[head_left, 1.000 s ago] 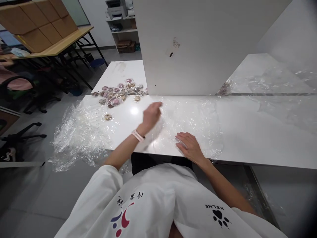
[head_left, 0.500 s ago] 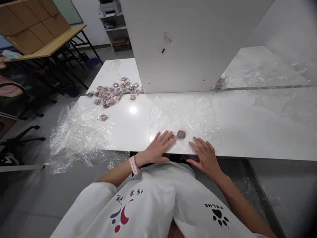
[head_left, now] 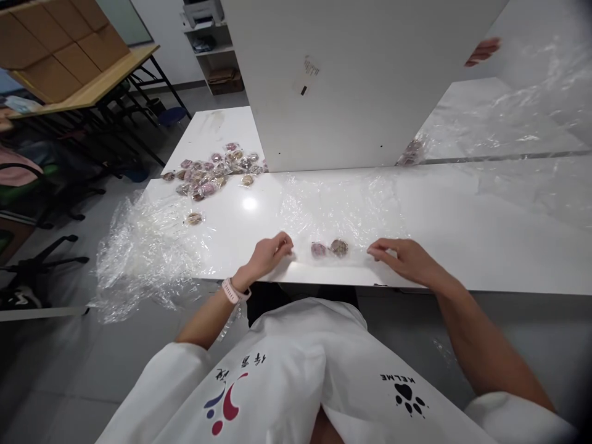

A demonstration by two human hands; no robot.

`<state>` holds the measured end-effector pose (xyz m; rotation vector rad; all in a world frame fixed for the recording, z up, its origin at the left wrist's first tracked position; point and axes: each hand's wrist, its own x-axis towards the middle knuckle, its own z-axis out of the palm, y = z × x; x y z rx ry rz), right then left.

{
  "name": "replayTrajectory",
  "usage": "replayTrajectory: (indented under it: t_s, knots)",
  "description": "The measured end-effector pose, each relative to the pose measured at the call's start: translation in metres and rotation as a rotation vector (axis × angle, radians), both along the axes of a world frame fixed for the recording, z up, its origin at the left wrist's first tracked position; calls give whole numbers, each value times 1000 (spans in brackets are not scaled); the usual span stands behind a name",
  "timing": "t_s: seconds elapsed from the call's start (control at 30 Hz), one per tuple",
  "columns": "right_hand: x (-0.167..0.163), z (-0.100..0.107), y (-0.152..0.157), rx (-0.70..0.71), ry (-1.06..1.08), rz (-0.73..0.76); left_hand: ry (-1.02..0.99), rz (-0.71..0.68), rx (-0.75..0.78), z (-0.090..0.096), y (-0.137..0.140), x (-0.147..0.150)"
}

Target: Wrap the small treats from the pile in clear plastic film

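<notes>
The left hand (head_left: 267, 254) pinches the near edge of the film (head_left: 345, 213) with curled fingers; the right hand (head_left: 403, 257) pinches the same edge on the other side. Between them, on the film, lie two small round pieces (head_left: 328, 248), one purplish, one brown, side by side near the table's (head_left: 462, 246) front edge. A pink band (head_left: 230, 290) circles the left wrist. Farther left, a heap of wrapped pieces (head_left: 213, 171) sits near the white partition (head_left: 351, 80), one stray piece (head_left: 193, 218) apart. Crumpled film (head_left: 139, 253) hangs over the table's left end.
</notes>
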<state>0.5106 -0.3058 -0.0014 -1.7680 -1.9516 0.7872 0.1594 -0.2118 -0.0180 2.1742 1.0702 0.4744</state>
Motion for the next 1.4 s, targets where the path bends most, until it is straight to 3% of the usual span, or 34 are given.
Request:
replayTrajectory:
  t_s: [0.1, 0.23, 0.4, 0.53, 0.6, 0.7, 0.77, 0.9, 1.07, 1.27, 1.33, 1.4]
  knots:
    - [10, 12, 39, -93, 35, 10, 91, 111, 43, 9, 38, 18]
    - [17, -1, 92, -201, -21, -10, 343, 177, 115, -5, 83, 41]
    - [13, -20, 132, -106, -301, -85, 439, 206, 165, -19, 112, 53]
    - [-1, -10, 117, 416, -474, -206, 291, 265, 400, -10, 96, 52]
    - [-11, -9, 101, 563, -401, -120, 144, 144, 449, -9, 75, 55]
    - [-24, -27, 87, 434, -267, 161, 44, -196, 351, -20, 48, 66]
    - [-26, -48, 87, 306, -239, 213, 41, -272, 287, -32, 43, 75]
    - [-26, -78, 93, 299, -179, 52, 73, -140, 215, -42, 54, 85]
    - [-36, -65, 68, 365, -235, 6, 198, -58, 167, -24, 49, 75]
    - [-40, -46, 37, -2, -84, -7, 307, -58, 26, -13, 32, 62]
    - [-40, -48, 33, 58, -128, -126, 347, 6, 100, -14, 29, 59]
    - [-40, -52, 25, 254, -203, -215, 312, 46, 249, -15, 24, 51]
